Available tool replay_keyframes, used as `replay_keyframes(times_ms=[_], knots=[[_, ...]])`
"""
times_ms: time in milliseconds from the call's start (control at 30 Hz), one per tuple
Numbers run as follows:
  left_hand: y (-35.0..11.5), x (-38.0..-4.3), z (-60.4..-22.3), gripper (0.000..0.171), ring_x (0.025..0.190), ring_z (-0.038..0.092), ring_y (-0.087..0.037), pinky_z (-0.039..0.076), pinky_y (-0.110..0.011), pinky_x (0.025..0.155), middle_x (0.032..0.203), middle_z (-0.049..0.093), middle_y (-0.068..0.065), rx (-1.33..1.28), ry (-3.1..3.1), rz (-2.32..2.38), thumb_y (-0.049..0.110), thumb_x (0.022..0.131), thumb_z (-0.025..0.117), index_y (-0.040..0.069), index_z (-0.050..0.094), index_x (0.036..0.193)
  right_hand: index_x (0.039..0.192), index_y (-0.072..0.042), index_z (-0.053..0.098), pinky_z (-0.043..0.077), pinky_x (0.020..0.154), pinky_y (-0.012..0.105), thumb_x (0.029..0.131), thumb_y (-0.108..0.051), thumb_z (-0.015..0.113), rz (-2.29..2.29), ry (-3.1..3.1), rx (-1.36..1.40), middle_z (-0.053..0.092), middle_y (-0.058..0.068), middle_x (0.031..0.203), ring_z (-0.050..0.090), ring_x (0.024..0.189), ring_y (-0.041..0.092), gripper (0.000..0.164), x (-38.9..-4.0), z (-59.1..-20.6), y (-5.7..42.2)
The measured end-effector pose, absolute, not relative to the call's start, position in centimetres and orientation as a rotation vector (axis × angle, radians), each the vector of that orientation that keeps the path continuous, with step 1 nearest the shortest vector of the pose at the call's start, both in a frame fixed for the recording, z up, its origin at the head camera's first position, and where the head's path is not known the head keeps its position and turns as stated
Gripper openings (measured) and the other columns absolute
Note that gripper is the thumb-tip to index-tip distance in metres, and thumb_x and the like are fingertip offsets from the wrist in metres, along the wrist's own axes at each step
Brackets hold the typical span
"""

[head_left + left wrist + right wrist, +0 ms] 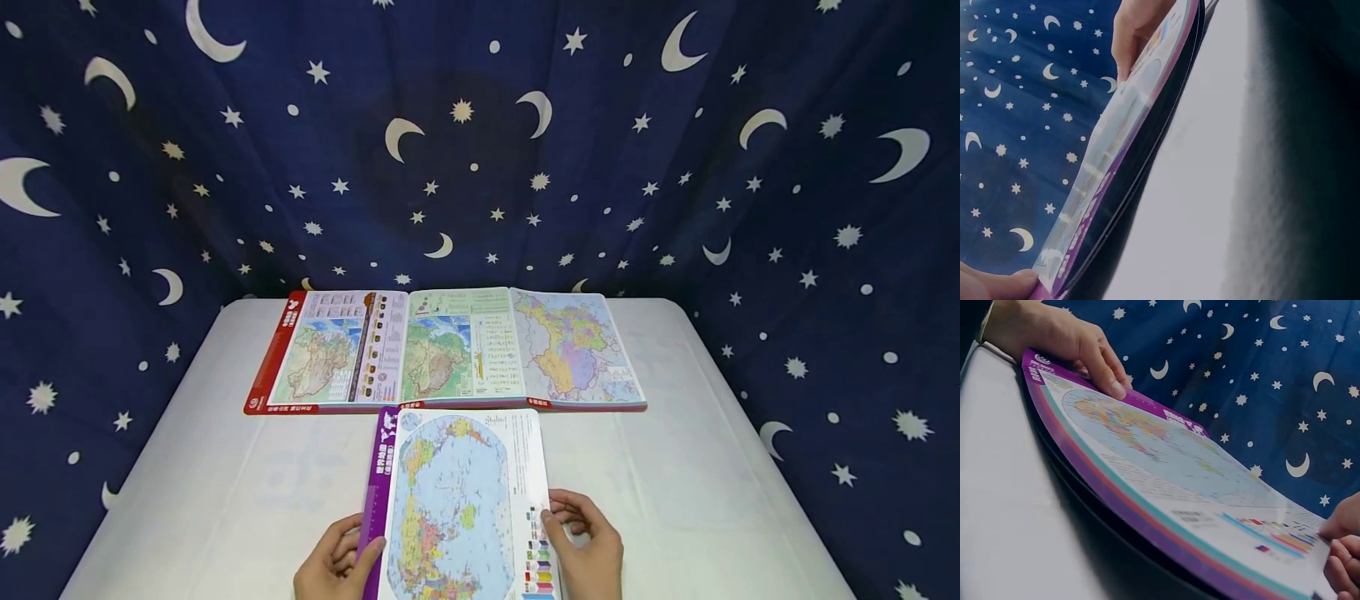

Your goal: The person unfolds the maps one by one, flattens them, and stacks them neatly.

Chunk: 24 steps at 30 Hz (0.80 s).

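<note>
Both hands hold a world map sheet with a purple strip along its left side, by its two opposite sides. My left hand pinches the purple edge, thumb on top and fingers curled underneath. On the other side my right hand pinches the white edge beside a column of small flags. The right wrist view shows the sheet bowed, with teal, red and purple layered edges below its top face. In the left wrist view it appears nearly edge-on, with the left thumb on the near corner.
Beyond the held map, a row of overlapping map sheets lies on the white table: a red-edged map, a green-topped map and a colourful map. A dark blue curtain with moons and stars surrounds the table.
</note>
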<state>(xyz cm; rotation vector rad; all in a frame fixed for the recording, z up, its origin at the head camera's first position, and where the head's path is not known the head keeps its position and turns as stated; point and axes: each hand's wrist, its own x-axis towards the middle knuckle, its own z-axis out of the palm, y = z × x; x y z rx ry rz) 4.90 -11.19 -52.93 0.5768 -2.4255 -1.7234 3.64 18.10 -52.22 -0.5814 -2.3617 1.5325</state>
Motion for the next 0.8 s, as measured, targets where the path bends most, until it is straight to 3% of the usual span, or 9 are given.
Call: replay_keyframes(times_ms=[400,667,800], knots=[[-12.6,4.5,-53.2,0.036,0.074,0.077,-0.016,0.064,-0.031,0.068,0.091,0.078,-0.008,0.504,-2.222,-2.030,-0.001,0.090,0.079,-0.006,0.066,0.123,0.117,0.001,0.071,0.058,0.070,0.019,0.089,0.003,0.080,1.911,-2.189,-0.597,0.070,0.017,0.104,0.069,0.080,0.011,0.029,3.0,-51.6,18.0],[-13.3,3.6,-53.6,0.036,0.071,0.077,-0.020,0.063,-0.032,0.062,0.094,0.080,-0.009,0.531,-2.123,-2.142,0.004,0.090,0.082,-0.003,0.068,0.123,0.115,-0.007,0.073,0.059,0.072,0.020,0.091,0.000,0.080,1.859,-2.204,-0.562,0.070,0.013,0.103,0.072,0.080,0.012,0.026,2.0,-51.3,17.7],[-13.3,3.1,-53.5,0.036,0.076,0.078,-0.020,0.063,-0.031,0.067,0.094,0.080,-0.010,0.526,-2.116,-2.145,0.005,0.090,0.082,-0.001,0.068,0.123,0.115,-0.011,0.074,0.060,0.072,0.021,0.091,0.001,0.080,1.823,-2.213,-0.493,0.072,0.009,0.100,0.073,0.079,0.016,0.028,1.5,-51.4,17.6]])
